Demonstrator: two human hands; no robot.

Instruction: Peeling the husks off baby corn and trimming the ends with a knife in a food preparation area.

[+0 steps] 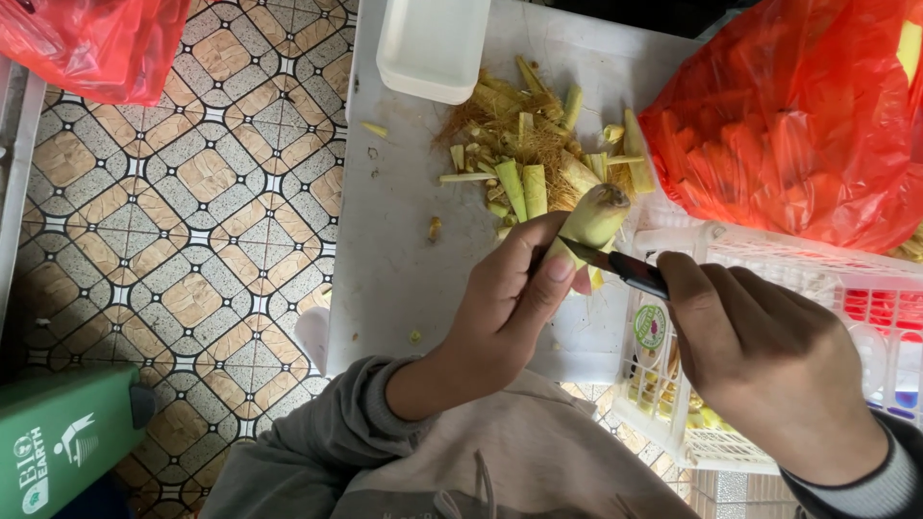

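We count one pale green stalk (pixel 594 217) pinched in our left hand (pixel 508 306) over the white board (pixel 394 240), and one dark-handled knife (pixel 625 269) gripped tight in our right hand (pixel 760 351), blade touching the stalk. There's one heap of trimmings (pixel 524 144) farther off, one white tub (pixel 433 43), one white basket (pixel 769 259) on the right, and two red bags (pixel 798 115), both cut off at the edges. The bag contents are too blurry to tell.

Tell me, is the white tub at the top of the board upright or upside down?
Cannot tell for sure. The white tub shows one smooth, flat face with no contents or inner walls visible, which suggests upside down, but the frame's edge cuts it off.
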